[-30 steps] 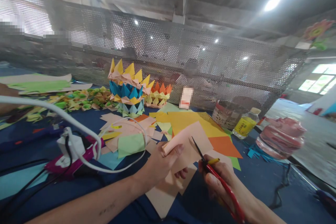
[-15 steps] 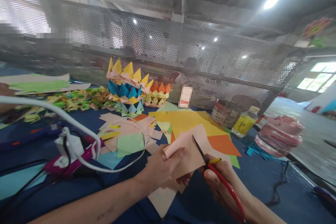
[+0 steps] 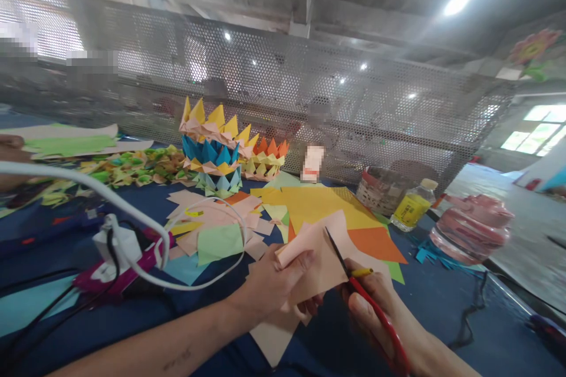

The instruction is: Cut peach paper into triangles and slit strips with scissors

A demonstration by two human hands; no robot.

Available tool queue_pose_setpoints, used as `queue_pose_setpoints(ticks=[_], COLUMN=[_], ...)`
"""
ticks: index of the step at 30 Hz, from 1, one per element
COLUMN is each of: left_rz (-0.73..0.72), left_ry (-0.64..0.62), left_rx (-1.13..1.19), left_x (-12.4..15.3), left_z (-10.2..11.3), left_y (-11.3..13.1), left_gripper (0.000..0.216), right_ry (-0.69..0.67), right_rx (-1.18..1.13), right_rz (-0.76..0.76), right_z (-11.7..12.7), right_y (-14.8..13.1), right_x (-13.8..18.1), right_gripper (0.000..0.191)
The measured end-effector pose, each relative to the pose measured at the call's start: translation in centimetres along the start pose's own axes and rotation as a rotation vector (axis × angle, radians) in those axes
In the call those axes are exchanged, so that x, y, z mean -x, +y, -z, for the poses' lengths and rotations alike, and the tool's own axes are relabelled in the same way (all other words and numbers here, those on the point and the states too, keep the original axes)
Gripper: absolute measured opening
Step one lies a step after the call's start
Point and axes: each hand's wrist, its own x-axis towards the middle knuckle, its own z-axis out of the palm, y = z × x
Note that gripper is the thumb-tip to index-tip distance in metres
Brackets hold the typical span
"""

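Observation:
My left hand [image 3: 283, 277] is closed on a pale pink sheet of paper [image 3: 321, 265], thumb on top, with the paper's left edge curled over. In my right hand [image 3: 371, 300] is a pair of scissors [image 3: 375, 306] with red handles, gripped round the loops. Their dark blades point up and left across the sheet's right part; only one blade shows clearly. A short yellow piece sticks out by the scissors' pivot. Below my hands lies another pink paper piece [image 3: 274, 341], its corner toward me. Behind the held sheet are yellow paper [image 3: 318, 203] and orange paper [image 3: 378, 241].
Folded paper crowns [image 3: 212, 153] stand at the back, beside a heap of small green pieces [image 3: 141, 168]. A white cable [image 3: 132, 206] loops over a purple power strip [image 3: 115, 277] at left. A bottle [image 3: 413, 206] and pink jug [image 3: 471, 230] stand right. Another person's hand [image 3: 13, 150] shows far left.
The scissors' handles have drawn slightly closer together in my right hand. My left hand and the pink sheet stay nearly still. The other person's hand at far left has shifted a little.

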Motion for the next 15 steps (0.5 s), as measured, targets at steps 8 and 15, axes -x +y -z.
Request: queue_pose_setpoints(ticks=[8,15], left_rz=[-0.015,-0.007], left_ry=[-0.112,-0.129], left_rx=[-0.020,-0.012], left_x=[0.8,0.3], left_z=[-0.7,-0.6], left_y=[0.5,0.0], left_gripper=[0.046,0.050], right_ry=[-0.012,-0.014], right_rx=[-0.032,-0.001], right_rz=[0.002,0.023], right_z=[-0.1,0.2], right_y=[-2.3,-0.6], right_x=[-0.2,-0.2], right_gripper=[0.053,0.053])
